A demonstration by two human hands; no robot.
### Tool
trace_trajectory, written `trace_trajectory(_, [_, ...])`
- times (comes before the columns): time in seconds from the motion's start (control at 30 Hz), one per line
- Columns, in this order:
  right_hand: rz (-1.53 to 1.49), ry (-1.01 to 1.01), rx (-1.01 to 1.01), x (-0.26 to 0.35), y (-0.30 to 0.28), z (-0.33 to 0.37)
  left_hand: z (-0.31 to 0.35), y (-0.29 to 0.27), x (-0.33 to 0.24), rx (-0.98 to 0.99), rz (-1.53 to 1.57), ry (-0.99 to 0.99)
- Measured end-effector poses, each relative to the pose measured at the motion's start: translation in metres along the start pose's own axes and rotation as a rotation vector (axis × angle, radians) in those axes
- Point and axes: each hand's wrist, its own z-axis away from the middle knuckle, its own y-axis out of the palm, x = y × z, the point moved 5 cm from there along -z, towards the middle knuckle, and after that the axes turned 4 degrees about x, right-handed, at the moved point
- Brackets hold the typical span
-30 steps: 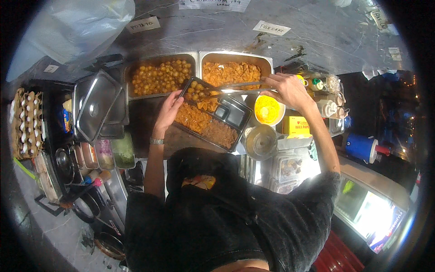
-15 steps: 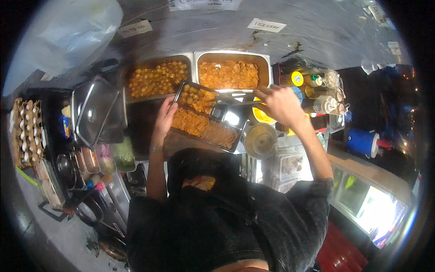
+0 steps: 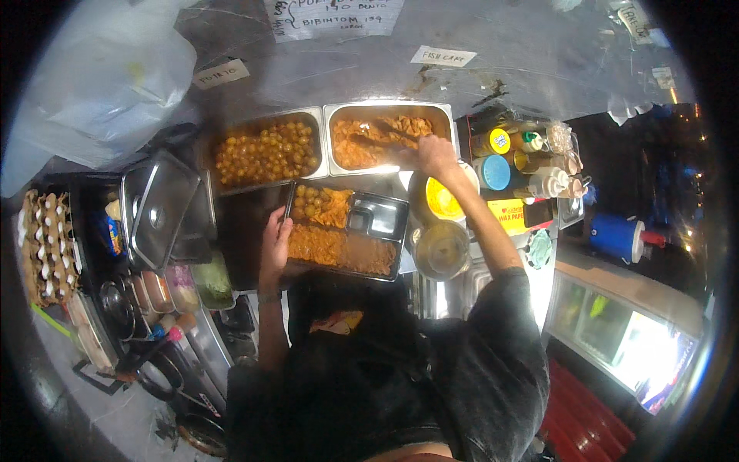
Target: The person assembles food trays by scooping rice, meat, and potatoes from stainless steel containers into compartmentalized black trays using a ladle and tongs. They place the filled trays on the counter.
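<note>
The right hand (image 3: 435,154) is clenching tongs (image 3: 381,137), partly lost in the orange food of the right steel pan (image 3: 389,112). The left hand's (image 3: 275,245) fingers are gripping the black compartment tray (image 3: 377,219) over the dim, crowded steel worktop (image 3: 239,231); the person's head is hiding its near edge.

Dim scene overall; warm light falls on the food trays (image 3: 331,146) at centre. Hard white glare off the steel lid (image 3: 158,208) and off the lit display case (image 3: 639,346) lower right. Plastic sheeting (image 3: 92,85) upper left catches pale sheen. Heavy fisheye bending, black vignette at rim. Soft focus, edges smeared; dark clothing swallows detail below.
</note>
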Motion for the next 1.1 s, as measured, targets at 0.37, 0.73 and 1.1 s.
trace_trajectory(0.37, [0.040,-0.158,-0.056,0.036,0.022,-0.004,0.002,0.006,-0.006,0.026,0.084,-0.030])
trace_trajectory(0.73, [0.148,-0.017,-0.102,-0.003,0.016,-0.005,-0.004,0.009,-0.002,0.005,0.126,0.005])
trace_trajectory(1.1, [-0.281,-0.272,-0.141,-0.030,-0.097,0.130,-0.033,0.018,-0.018,0.072,0.207,0.136])
